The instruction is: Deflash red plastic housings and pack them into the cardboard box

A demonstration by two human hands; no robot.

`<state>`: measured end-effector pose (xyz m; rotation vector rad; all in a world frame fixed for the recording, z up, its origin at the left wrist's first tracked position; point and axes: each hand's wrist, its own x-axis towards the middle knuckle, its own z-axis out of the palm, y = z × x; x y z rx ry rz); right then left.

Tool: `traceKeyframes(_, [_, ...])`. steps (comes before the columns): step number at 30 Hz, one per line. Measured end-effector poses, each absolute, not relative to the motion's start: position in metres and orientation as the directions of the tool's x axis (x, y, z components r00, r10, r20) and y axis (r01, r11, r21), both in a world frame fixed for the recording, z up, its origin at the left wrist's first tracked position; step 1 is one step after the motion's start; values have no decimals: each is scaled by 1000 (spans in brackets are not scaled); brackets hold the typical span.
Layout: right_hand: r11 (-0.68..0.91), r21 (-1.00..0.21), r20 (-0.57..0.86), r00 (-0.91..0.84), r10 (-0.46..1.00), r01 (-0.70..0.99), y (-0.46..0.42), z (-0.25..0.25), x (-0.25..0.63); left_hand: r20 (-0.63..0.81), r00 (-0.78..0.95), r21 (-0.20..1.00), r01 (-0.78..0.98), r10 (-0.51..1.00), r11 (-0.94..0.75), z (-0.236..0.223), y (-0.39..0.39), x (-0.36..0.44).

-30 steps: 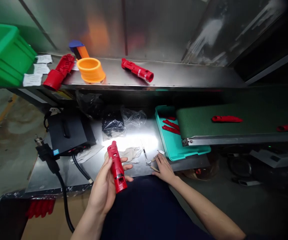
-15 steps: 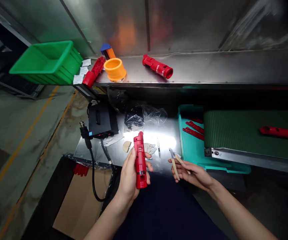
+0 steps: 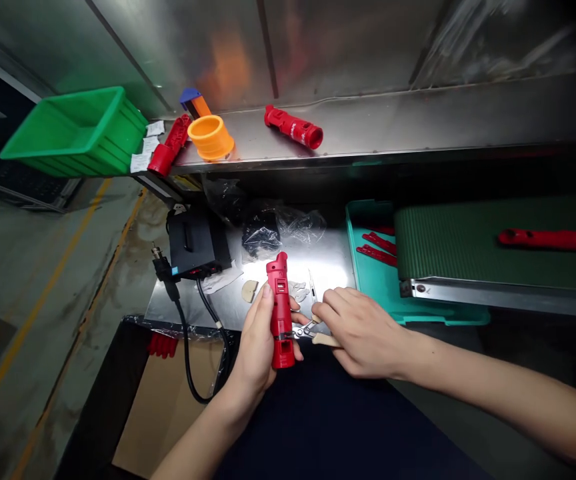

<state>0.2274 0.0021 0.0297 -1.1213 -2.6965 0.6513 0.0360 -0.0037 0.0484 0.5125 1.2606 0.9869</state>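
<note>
Here, the red tube [image 3: 281, 310], its long axis directed away from the body, is clasped by the left hand [image 3: 253, 343] over the metal table's [image 3: 335, 257] near edge, while pliers [image 3: 325, 340], enclosed by the right hand [image 3: 368, 333], are held rightward, tips at its near end.

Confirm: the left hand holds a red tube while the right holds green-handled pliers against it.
Not green: the head view shows pliers with beige handles. The left hand holds the red tube, the right hand holds them against it.
</note>
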Motion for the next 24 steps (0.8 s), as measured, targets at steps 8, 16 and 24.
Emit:
traceKeyframes(8, [738,-187,-46,-756,653,649,5,38,209,-557,-8,788,-321,831,525,50,-5,22])
traceKeyframes(16, [765,-61,-125,-765,631,641,4,50,184,-526,-12,807,-321,850,495,47,-9,0])
traceKeyframes(24, [820,3,-167,-809,564,572,9,60,162,-529,-39,817,-294,847,497,49,-14,-19])
